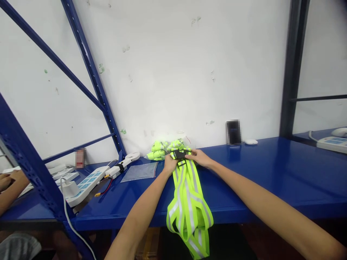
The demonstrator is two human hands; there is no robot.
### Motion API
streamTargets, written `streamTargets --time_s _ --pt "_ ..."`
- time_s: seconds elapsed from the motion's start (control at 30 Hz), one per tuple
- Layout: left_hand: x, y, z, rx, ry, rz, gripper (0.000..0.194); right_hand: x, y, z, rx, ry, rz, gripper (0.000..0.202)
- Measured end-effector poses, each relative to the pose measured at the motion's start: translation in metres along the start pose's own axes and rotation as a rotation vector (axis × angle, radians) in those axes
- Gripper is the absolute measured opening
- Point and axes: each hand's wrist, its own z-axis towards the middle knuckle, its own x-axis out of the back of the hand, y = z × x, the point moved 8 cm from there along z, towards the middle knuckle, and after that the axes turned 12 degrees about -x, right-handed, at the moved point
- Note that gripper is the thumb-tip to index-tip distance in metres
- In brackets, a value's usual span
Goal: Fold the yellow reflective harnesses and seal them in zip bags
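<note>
A neon-yellow reflective strap harness (187, 198) with silver stripes lies across the blue table and hangs over its front edge in loops. At its far end is a black plastic buckle (180, 154). My left hand (170, 164) is closed around the strap at the buckle's left side. On the right side, my right hand (197, 157) pinches the strap end beside the buckle, thumb and fingers together. Just behind them, against the wall, sits a pile of more neon-yellow reflective straps (158, 150), partly in clear plastic.
Left of the hands lie a flat clear plastic bag (139, 172), a small white fan (132, 157), a power strip (88, 186) and a red-black cable (104, 190). A white case (251, 142) stands at right. Beyond the blue post (29, 162) are a co-worker's hands (16, 178).
</note>
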Motion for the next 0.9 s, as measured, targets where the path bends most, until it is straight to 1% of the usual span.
streamTargets --time_s 0.07,0.17,0.23,0.4,0.5,0.63,0.7,0.8,0.9 --pt "-0.004 0.000 0.002 -0.006 -0.002 -0.010 0.033 0.012 0.004 0.004 -0.006 0.055 -0.012 0.033" --pt "-0.011 0.003 0.001 -0.022 -0.034 -0.020 0.036 0.019 0.012 0.007 -0.041 0.070 0.003 0.032" --pt "-0.016 0.005 0.000 -0.035 -0.073 -0.018 0.039 0.018 0.016 0.008 -0.076 0.049 0.038 0.031" --pt "-0.025 0.013 -0.004 -0.085 -0.181 -0.013 0.043 0.008 0.024 0.008 -0.166 -0.054 0.163 0.025" --pt "-0.026 0.019 -0.007 -0.108 -0.213 -0.009 0.043 0.003 0.022 0.005 -0.190 -0.116 0.219 0.025" --pt "-0.024 0.027 -0.009 -0.133 -0.226 -0.005 0.041 0.000 0.013 0.000 -0.175 -0.188 0.271 0.036" --pt "-0.026 0.029 -0.009 -0.142 -0.234 -0.004 0.040 0.002 0.008 -0.001 -0.148 -0.197 0.291 0.041" --pt "-0.030 0.030 -0.008 -0.147 -0.235 -0.002 0.044 0.005 0.004 -0.001 -0.114 -0.184 0.316 0.043" --pt "-0.040 0.031 -0.010 -0.136 -0.281 -0.057 0.051 0.007 0.002 0.000 -0.087 -0.169 0.346 0.043"
